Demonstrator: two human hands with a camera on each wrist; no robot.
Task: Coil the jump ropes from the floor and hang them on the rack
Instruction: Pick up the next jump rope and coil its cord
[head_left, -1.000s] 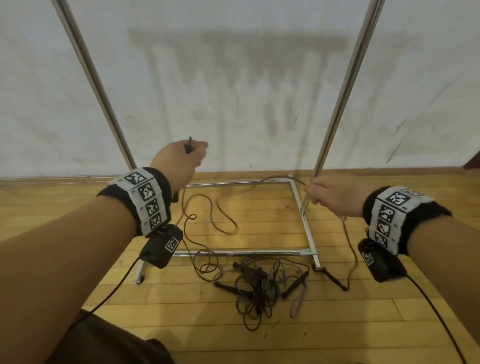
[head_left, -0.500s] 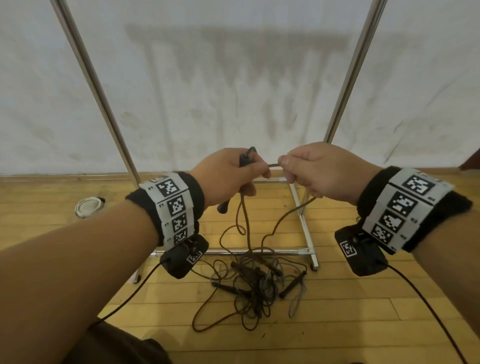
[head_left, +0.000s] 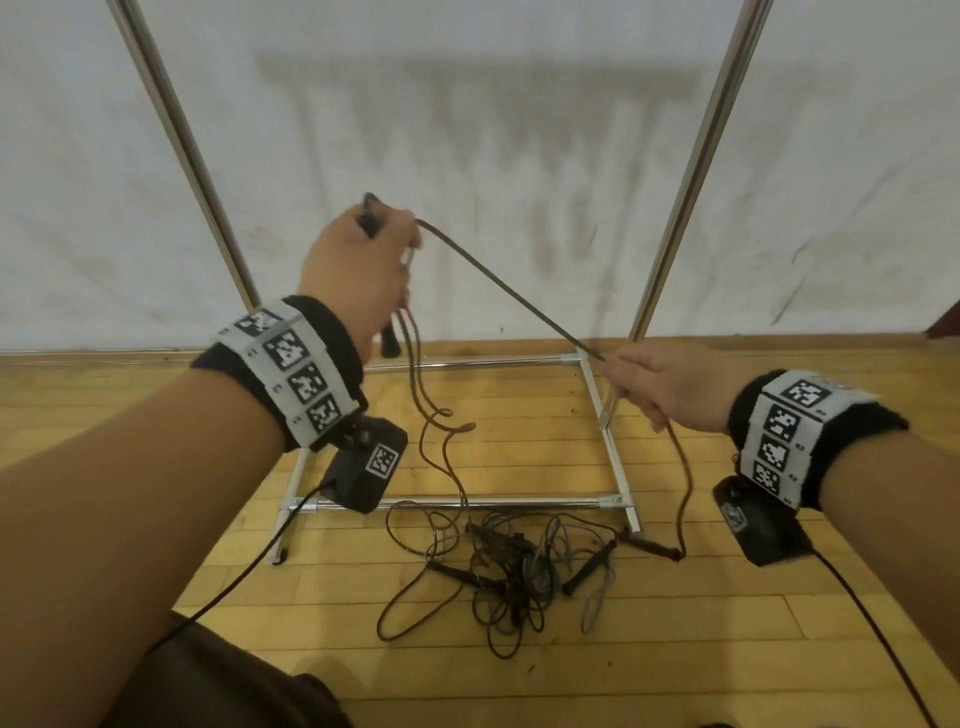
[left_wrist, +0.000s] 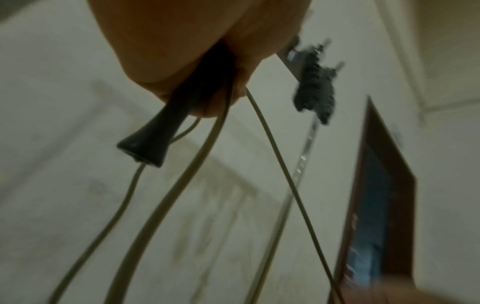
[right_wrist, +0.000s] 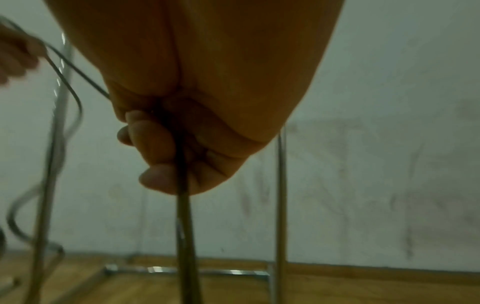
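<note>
1. Thin brown jump rope (head_left: 506, 286) runs taut between both hands, loops hanging toward the floor.
2. Left hand (head_left: 358, 260) clenches its black plastic handle (left_wrist: 153, 135) plus rope loops; right hand (head_left: 660, 384) grips the cord.
3. Tangled pile of dark jump ropes (head_left: 509, 566) lies on the wooden floor (head_left: 519, 675), near the chrome tube rack (head_left: 613, 452).
</note>
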